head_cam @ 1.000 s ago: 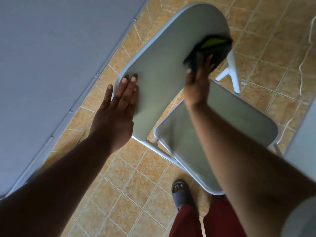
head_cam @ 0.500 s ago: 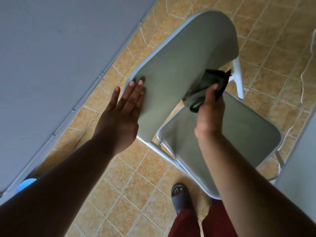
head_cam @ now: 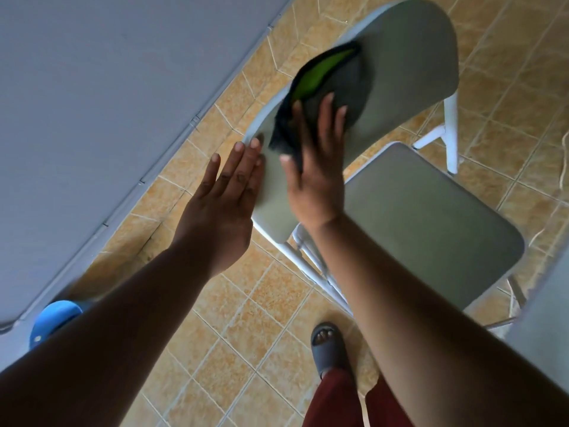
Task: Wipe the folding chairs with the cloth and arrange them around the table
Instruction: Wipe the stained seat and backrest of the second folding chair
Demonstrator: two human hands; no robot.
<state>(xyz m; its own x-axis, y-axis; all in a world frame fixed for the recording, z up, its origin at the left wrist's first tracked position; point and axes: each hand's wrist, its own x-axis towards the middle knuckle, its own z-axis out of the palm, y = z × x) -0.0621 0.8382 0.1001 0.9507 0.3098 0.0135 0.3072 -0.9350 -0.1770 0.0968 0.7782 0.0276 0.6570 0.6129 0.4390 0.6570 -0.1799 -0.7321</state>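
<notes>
A grey folding chair with a white frame stands unfolded in front of me; its backrest [head_cam: 409, 57] rises toward the camera above the seat [head_cam: 431, 223]. My right hand [head_cam: 317, 177] presses a dark cloth with a green patch [head_cam: 326, 84] flat against the backrest, fingers spread over it. My left hand [head_cam: 221, 204] is flat, fingers straight, its fingertips touching the backrest's left edge. The grey table [head_cam: 101, 112] fills the upper left.
Tan floor tiles [head_cam: 246, 328] lie all around. My sandalled foot [head_cam: 328, 346] stands below the chair. A blue round object [head_cam: 52, 318] shows under the table's edge at lower left. Another grey surface [head_cam: 545, 322] cuts in at the right edge. A white cord [head_cam: 563, 167] trails at far right.
My right hand has swept the cloth from the backrest's right side across to its left part, now lying flat with open fingers. My left hand stays at the left edge.
</notes>
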